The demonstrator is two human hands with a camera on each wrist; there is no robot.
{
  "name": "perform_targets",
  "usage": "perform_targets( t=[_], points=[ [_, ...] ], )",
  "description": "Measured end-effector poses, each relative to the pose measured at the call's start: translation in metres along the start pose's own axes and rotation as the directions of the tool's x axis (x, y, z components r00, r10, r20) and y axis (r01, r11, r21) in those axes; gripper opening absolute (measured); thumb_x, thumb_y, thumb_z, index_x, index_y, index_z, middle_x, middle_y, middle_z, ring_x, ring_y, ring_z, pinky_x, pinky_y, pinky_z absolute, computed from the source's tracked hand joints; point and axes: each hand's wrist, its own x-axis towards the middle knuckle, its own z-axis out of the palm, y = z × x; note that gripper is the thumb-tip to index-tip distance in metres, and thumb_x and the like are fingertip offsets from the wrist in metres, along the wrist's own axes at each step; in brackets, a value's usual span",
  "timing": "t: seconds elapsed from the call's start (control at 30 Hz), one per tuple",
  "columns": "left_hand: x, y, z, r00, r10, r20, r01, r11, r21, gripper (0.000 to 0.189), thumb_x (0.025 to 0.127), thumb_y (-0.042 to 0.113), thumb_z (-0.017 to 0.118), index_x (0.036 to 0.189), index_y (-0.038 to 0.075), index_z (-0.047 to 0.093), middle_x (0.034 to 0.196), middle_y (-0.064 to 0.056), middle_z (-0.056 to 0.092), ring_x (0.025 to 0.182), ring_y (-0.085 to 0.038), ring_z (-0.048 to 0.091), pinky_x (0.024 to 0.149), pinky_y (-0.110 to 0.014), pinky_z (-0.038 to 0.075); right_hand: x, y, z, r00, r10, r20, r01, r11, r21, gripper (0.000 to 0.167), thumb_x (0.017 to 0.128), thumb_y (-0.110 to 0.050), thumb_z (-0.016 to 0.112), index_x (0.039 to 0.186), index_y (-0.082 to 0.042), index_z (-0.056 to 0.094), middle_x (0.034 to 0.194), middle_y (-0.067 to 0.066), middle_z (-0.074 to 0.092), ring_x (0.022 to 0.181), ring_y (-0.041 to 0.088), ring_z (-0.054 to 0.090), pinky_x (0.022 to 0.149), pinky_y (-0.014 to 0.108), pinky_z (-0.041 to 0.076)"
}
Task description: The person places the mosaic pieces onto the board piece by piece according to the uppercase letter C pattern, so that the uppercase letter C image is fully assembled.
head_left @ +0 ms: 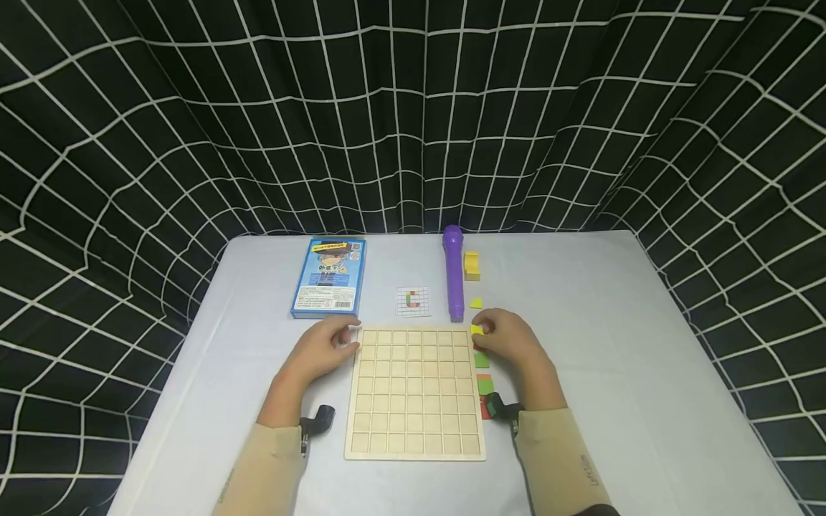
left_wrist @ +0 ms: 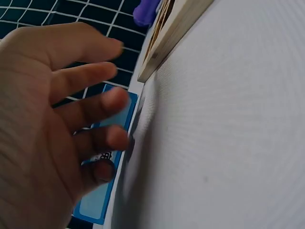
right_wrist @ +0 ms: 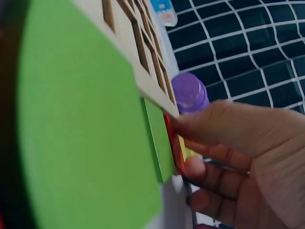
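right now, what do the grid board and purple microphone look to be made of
The grid board looks like matte, unpainted wood: pale tan, with grain-like marks on its edge in the left wrist view. The purple microphone is probably smooth plastic, given its even colour and slight sheen.

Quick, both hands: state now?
Left hand: open, holding nothing, beside the wooden board.
Right hand: at the yellow piece; can't tell whether it's gripping.
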Motion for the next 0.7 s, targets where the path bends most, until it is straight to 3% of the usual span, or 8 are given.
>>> perform_targets(
  t=[0.1,0.2,0.33,0.43,0.53,0.7],
  points=[
    [0.0003,-0.003,0.0023,0.999,-0.013,0.037,0.014,1.0,-0.026,0.048,0.085,0.022,0.081,0.131,0.014,0.068,0.088,0.007,0.058,0.074,-0.015,0.05,0.07,-0.036,0.044,0.0008,-0.0018,0.0021,1.0,0.01,-0.015,-0.011,1.0,-0.019,0.035,0.085,-0.023,0.077,0.115,-0.006,0.073,0.085,0.002,0.058,0.083,0.023,0.054,0.076,0.04,0.045],
    [0.0005,-0.0049,0.0041,0.997,-0.019,0.078,0.022,0.999,-0.035,0.054,0.084,0.024,0.081,0.135,0.014,0.066,0.092,0.005,0.059,0.084,-0.017,0.053,0.08,-0.04,0.046,0.0017,-0.0017,0.004,0.999,0.009,-0.039,-0.011,0.999,-0.047,0.033,0.088,-0.024,0.075,0.115,-0.005,0.073,0.083,0.002,0.058,0.079,0.022,0.054,0.072,0.038,0.044],
    [0.0014,-0.0034,0.0041,0.99,-0.017,0.138,0.018,1.0,-0.002,0.058,0.084,0.028,0.081,0.138,0.017,0.064,0.121,-0.001,0.065,0.122,-0.026,0.056,0.107,-0.048,0.041,0.0019,-0.0002,0.0043,0.998,0.008,-0.068,-0.013,0.997,-0.075,0.035,0.088,-0.025,0.074,0.117,-0.005,0.073,0.088,0.003,0.059,0.082,0.023,0.055,0.074,0.039,0.045],
    [0.0015,-0.001,0.0026,0.986,-0.022,0.164,0.018,1.0,0.023,0.059,0.084,0.029,0.081,0.139,0.019,0.064,0.139,-0.006,0.061,0.137,-0.033,0.048,0.114,-0.053,0.035,0.0019,-0.0003,0.0037,0.997,0.024,-0.078,-0.03,0.996,-0.082,0.039,0.083,-0.024,0.076,0.118,-0.006,0.073,0.092,0.003,0.061,0.086,0.024,0.056,0.076,0.041,0.047],
    [0.0014,-0.0001,0.0016,0.985,-0.027,0.171,0.022,0.999,0.03,0.058,0.084,0.029,0.081,0.139,0.019,0.065,0.129,-0.003,0.063,0.135,-0.033,0.049,0.114,-0.053,0.036,0.0022,-0.001,0.0047,0.994,0.042,-0.101,-0.051,0.995,-0.09,0.041,0.08,-0.025,0.077,0.117,-0.007,0.074,0.095,0.004,0.063,0.087,0.024,0.057,0.076,0.041,0.048],
    [0.0,0.0001,0.0,0.985,-0.023,0.17,0.02,1.0,0.02,0.057,0.084,0.028,0.082,0.137,0.019,0.066,0.104,0.004,0.059,0.116,-0.026,0.054,0.108,-0.05,0.041,0.0028,0.0,0.0079,0.987,0.048,-0.151,-0.064,0.993,-0.104,0.042,0.077,-0.026,0.076,0.114,-0.006,0.074,0.096,0.004,0.065,0.085,0.023,0.058,0.074,0.04,0.049]
  ],
)
